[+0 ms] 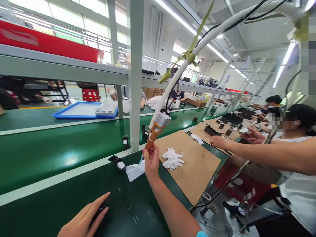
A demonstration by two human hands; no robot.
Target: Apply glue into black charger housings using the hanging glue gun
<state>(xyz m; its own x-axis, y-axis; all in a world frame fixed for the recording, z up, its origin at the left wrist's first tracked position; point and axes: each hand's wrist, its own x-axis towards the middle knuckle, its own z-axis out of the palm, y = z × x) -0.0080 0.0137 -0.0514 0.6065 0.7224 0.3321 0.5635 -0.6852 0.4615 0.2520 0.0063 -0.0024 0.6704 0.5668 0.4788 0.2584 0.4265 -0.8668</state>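
My right hand (pixel 151 161) is closed around an amber glue dispensing syringe (pixel 152 136) with a silver cap on top. The syringe leans, its thin bluish tip pointing down over a white paper piece (pixel 135 171) on the dark green bench. Left of the paper lies a small black case (pixel 118 162) with a white part in it. At the lower left, my left hand (pixel 85 217) has its thumb and fingers on either side of a small black piece (pixel 100 210), mostly hidden and hard to tell from the bench.
White gloves (pixel 172 159) lie on brown cardboard (pixel 190 164) to the right. Beyond the bench runs a green conveyor belt (pixel 74 154), with a shelf post (pixel 135 75) at its near edge. A white hose (pixel 182 67) arches overhead. A co-worker's arm (pixel 266 154) reaches in from the right.
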